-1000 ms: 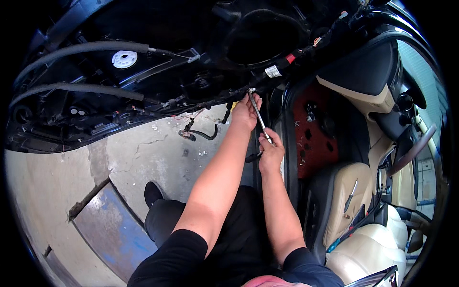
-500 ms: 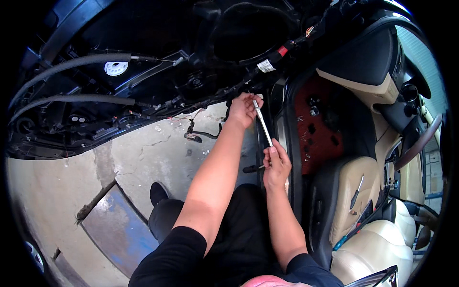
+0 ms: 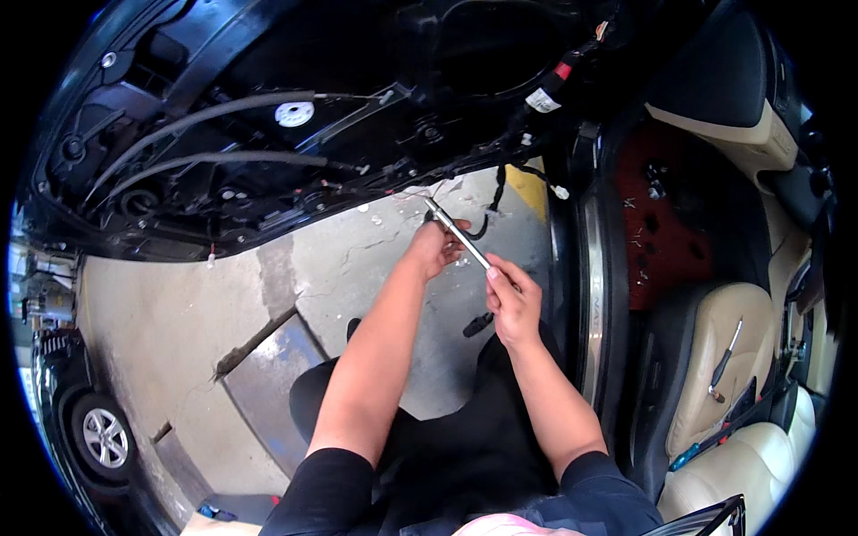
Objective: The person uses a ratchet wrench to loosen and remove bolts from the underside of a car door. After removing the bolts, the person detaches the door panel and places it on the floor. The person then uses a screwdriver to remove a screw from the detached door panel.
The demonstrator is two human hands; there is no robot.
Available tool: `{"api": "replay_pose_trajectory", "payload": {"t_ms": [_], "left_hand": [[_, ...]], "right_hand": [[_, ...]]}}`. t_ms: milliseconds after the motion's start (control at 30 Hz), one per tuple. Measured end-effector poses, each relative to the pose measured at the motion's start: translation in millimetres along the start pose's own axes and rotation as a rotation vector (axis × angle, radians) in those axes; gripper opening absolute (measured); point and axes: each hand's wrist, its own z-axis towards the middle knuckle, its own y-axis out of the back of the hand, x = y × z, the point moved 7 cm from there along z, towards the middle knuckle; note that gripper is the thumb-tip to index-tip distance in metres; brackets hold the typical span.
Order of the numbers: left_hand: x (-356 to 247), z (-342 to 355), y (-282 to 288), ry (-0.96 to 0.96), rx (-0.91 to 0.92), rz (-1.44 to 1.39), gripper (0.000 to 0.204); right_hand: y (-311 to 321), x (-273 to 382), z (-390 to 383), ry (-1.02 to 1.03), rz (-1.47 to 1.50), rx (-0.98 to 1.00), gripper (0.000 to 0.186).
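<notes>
My right hand (image 3: 511,302) is closed around the lower end of a long silver rod-like tool (image 3: 458,230), angled up to the left. My left hand (image 3: 436,248) is curled beneath the tool's upper part; what its fingers hold is hidden. A black cable (image 3: 495,198) hangs beside that hand from the dark inner shell of an open car door (image 3: 353,62). The shell carries grey-sleeved cables (image 3: 219,105), a white plastic disc (image 3: 294,114) and a wiring loom with red tape (image 3: 562,71).
At right, the car's doorway shows a red floor mat (image 3: 660,241) and a beige seat (image 3: 719,348) bearing screwdrivers (image 3: 731,348) and other tools. Below lies cracked concrete (image 3: 197,313) with a metal plate (image 3: 273,393). Another car's wheel (image 3: 105,438) is at far left.
My hands and the tool have moved down and left, away from the door's lower right edge. The view has shifted, bringing the other car at left into sight.
</notes>
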Motion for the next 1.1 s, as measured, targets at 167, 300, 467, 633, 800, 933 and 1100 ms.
{"api": "replay_pose_trajectory", "payload": {"t_ms": [167,300,467,633,800,933,1100], "left_hand": [[-45,-63,69,-0.204,-0.275,0.338,0.031],[-101,-117,43,-0.395,-0.384,0.469,0.031],[-109,-101,38,-0.521,-0.354,0.53,0.032],[-104,-87,36,-0.582,-0.374,0.588,0.032],[-102,-89,41,-0.622,-0.393,0.656,0.033],[-96,-94,43,-0.421,-0.354,0.729,0.044],[-107,-116,36,-0.269,-0.283,1.055,0.065]], "right_hand": [[-30,-10,3,0.061,-0.068,-0.07,0.028],[-34,-9,10,0.107,-0.108,-0.1,0.026],[-49,-23,18,0.12,-0.12,-0.112,0.028],[-61,-30,28,0.171,-0.14,-0.162,0.029],[-70,-42,30,0.186,-0.156,-0.205,0.029],[-82,-51,23,0.058,-0.072,-0.124,0.036],[-101,-89,21,-0.455,0.907,0.118,0.038]]}}
